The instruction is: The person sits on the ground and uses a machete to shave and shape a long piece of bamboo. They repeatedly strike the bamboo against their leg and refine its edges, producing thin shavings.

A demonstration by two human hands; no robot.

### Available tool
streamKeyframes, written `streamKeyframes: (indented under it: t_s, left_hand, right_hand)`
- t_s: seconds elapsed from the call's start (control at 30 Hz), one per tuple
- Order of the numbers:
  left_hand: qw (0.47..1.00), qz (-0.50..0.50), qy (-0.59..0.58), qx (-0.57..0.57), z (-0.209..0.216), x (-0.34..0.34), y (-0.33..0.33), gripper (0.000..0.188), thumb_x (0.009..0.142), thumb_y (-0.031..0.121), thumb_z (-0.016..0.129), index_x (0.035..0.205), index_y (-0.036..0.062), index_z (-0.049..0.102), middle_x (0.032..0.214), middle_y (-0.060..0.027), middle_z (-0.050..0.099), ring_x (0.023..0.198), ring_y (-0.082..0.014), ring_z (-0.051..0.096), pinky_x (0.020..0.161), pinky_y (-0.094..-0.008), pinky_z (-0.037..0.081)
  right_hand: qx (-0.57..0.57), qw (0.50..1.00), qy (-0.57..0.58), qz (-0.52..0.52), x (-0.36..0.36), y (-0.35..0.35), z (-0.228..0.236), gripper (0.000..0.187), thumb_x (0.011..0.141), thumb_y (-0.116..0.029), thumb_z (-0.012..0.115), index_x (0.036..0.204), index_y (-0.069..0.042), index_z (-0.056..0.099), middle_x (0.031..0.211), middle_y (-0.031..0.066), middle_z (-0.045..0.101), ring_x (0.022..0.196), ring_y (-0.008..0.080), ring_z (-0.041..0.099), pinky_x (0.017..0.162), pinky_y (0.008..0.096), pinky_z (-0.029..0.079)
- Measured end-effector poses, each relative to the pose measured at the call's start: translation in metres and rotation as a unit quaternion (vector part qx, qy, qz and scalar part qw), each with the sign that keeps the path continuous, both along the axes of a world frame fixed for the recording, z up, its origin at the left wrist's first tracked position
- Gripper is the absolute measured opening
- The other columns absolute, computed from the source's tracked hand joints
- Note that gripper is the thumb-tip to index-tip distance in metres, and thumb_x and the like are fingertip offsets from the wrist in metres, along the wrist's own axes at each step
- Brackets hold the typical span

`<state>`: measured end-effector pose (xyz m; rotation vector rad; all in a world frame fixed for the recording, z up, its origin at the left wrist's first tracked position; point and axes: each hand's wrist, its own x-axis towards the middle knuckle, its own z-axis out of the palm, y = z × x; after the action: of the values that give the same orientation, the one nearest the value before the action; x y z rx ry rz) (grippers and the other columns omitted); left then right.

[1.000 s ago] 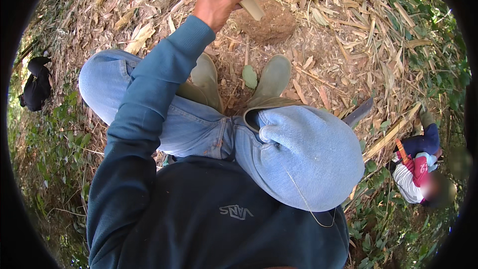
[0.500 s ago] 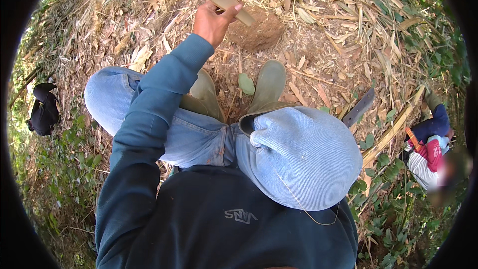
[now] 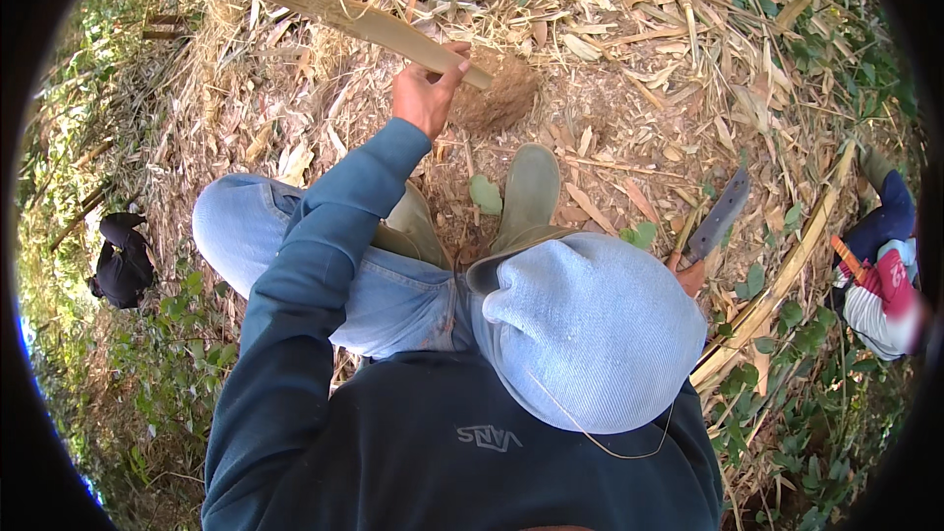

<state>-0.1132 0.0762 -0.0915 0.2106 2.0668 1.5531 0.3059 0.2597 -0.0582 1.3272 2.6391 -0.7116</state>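
Note:
My left hand (image 3: 425,98) is closed around the lower end of a flat, pale split-bamboo strip (image 3: 359,23), which slants up to the far left and widens away from the hand. The strip's near end lies over a rounded brown lump of earth or stone (image 3: 503,96); whether they touch I cannot tell. Beyond my right knee, part of my right hand (image 3: 691,277) shows, closed at the base of a dark machete blade (image 3: 720,213). The blade points up and away to the right. My knee hides the handle and most of that hand.
My rubber boots (image 3: 531,187) stand on ground strewn with dry bamboo leaves and chips. A long split bamboo piece (image 3: 777,285) lies to the right. Farther right a person (image 3: 885,285) sits or crouches; a black bag-like object (image 3: 123,261) is at the left.
The bamboo strip has swung to a flatter slant, with its far end now in view. My right hand has come into sight with the machete. The whole view has shifted slightly.

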Motion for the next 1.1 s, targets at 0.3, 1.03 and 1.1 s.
streamKeyframes:
  t_s: [0.3, 1.03, 1.1]
  left_hand:
    - [1.0, 0.0, 0.013, 0.008, -0.003, 0.008, 0.007, 0.026, 0.091, 0.012, 0.066, 0.114, 0.0019, 0.069, 0.108, -0.0117, 0.071, 0.099, -0.0182, 0.066, 0.09, -0.0311, 0.052]
    - [0.977, 0.159, 0.14, 0.014, 0.132, 0.002, -0.049, 0.033, 0.096, 0.013, 0.061, 0.121, -0.0083, 0.055, 0.107, -0.0209, 0.066, 0.095, -0.0262, 0.068, 0.077, -0.036, 0.063]
    - [0.973, 0.192, 0.12, 0.04, 0.133, 0.002, -0.053, 0.03, 0.094, 0.008, 0.062, 0.118, -0.0081, 0.056, 0.108, -0.0202, 0.065, 0.096, -0.0256, 0.068, 0.077, -0.0354, 0.063]
  right_hand:
    - [0.161, 0.95, -0.167, -0.208, 0.072, 0.049, -0.084, 0.054, 0.088, -0.044, 0.062, 0.102, 0.008, 0.054, 0.097, 0.0289, 0.057, 0.094, 0.0454, 0.052, 0.084, 0.0514, 0.041]
    - [0.12, 0.961, -0.158, -0.194, 0.071, 0.053, -0.079, 0.068, 0.093, -0.048, 0.056, 0.123, 0.013, 0.051, 0.115, 0.0322, 0.056, 0.11, 0.046, 0.052, 0.097, 0.0492, 0.04]
    - [0.152, 0.955, -0.152, -0.205, 0.086, 0.049, -0.094, 0.069, 0.093, -0.05, 0.056, 0.123, 0.012, 0.052, 0.117, 0.0316, 0.057, 0.111, 0.046, 0.051, 0.097, 0.0493, 0.04]
